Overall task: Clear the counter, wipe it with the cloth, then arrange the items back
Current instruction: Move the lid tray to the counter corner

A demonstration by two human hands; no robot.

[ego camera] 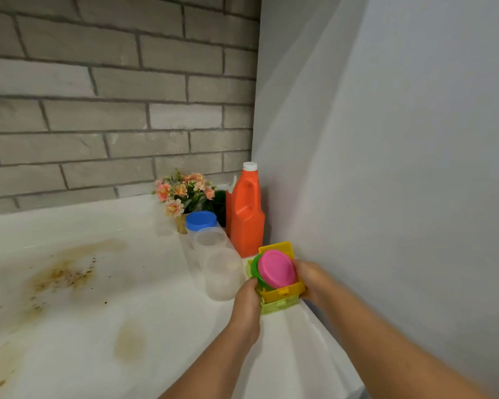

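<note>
- Since the counter [98,298] is stained and unwiped, both hands grip the yellow basket [283,293] by the right wall, probably to clear it: left hand [247,298] curled on its left edge, right hand [308,279] on its right.
- It sits in a green basket [277,308] and holds a pink lid [275,267] and a green lid [255,269], tilted.
- The jars [222,275] beside it look empty; no cloth shows.

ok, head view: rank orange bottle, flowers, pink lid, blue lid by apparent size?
1. orange bottle
2. flowers
3. pink lid
4. blue lid
Pink lid sits nearer the camera, so the lids' true order is unsure.
</note>
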